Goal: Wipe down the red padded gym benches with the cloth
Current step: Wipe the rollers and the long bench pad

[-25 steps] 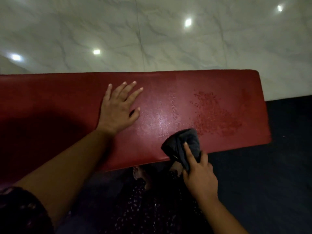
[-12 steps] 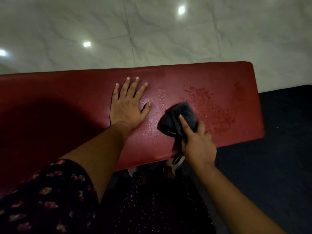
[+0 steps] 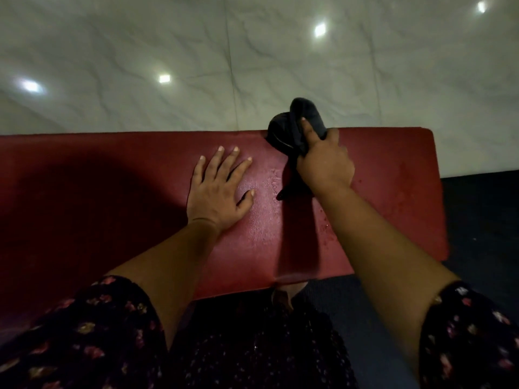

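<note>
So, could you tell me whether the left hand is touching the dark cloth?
Apart. The head view shows the left hand flat on the red bench, with bare padding between it and the dark cloth.

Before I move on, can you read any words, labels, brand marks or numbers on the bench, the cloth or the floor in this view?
None can be read.
Red bench: no label or brand; faint pale marks between the hands look like scuffs or droplets, not letters.
Dark cloth gripped in the right hand: no tag visible.
Marble floor: only veining and light reflections.
Left hand lies flat, covering no print.
</note>
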A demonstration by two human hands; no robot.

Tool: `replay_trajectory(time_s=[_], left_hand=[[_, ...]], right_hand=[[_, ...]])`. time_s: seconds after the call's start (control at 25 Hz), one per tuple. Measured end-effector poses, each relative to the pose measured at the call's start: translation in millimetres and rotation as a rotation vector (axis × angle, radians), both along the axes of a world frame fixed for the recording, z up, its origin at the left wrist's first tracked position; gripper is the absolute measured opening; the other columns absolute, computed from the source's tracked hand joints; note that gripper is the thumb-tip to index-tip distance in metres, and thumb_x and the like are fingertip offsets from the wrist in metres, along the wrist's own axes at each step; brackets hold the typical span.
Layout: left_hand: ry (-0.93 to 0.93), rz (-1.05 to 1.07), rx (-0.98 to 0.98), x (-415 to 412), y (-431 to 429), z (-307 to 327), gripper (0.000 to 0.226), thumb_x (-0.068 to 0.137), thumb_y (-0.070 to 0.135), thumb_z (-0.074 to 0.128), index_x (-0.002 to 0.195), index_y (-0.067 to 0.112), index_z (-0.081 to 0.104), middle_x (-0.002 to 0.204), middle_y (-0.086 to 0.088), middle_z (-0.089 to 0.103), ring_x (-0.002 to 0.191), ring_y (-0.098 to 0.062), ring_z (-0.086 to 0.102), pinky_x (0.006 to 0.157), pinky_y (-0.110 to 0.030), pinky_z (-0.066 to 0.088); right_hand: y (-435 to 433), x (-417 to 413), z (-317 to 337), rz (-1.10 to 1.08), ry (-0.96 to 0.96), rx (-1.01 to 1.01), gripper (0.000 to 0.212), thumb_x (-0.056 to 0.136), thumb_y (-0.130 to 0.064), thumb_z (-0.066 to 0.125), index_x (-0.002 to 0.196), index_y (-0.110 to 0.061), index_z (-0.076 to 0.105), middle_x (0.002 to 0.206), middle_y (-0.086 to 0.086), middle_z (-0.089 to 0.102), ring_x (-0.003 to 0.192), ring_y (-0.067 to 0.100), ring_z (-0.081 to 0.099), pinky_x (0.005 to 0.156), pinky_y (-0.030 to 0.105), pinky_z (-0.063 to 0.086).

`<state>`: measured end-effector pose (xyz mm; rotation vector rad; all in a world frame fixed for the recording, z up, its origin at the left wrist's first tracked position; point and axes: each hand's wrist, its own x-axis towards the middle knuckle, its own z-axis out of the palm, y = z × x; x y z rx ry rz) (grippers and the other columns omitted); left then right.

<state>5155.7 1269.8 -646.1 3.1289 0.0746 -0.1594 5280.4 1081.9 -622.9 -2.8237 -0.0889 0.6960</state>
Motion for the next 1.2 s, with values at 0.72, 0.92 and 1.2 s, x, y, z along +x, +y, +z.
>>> replay_trajectory(time_s=[0.72,0.92,1.2], left_hand=[[-0.048,0.055,-0.166,5,-8,13,0.066,0.086,0.055,0.042,0.144,0.026,0.047,0.156,-0.003,0.037,0.145,-0.028,0.029,0.119,-0.05,0.008],[-0.02,-0.105,-0.16,43,-63,2,0.063,0.092,0.051,0.038,0.15,0.025,0.037,0.159,-0.004,0.031,0.148,-0.025,0.022,0.12,-0.048,0.0],[0.066,-0.104,-0.032,48,-75,-21,0.069,0.092,0.059,0.027,0.155,0.03,0.024,0.161,0.0,0.025,0.15,-0.022,0.015,0.121,-0.05,0.0]], right_hand=[[-145,-229,26,-0.099,0.248,-0.147,0.083,0.092,-0.046,0.047,0.135,-0.061,-0.022,0.152,0.007,0.019,0.112,0.03,0.048,0.079,0.041,0.052],[-133,-139,6,-0.044,0.089,-0.132,0.076,0.094,-0.041,0.053,0.149,-0.055,0.002,0.144,0.01,0.029,0.102,0.034,0.051,0.064,0.038,0.043],[-86,11,-14,0.08,-0.032,-0.167,0.063,0.098,-0.03,0.048,0.149,-0.052,0.018,0.137,0.01,0.034,0.105,0.038,0.049,0.064,0.038,0.036]])
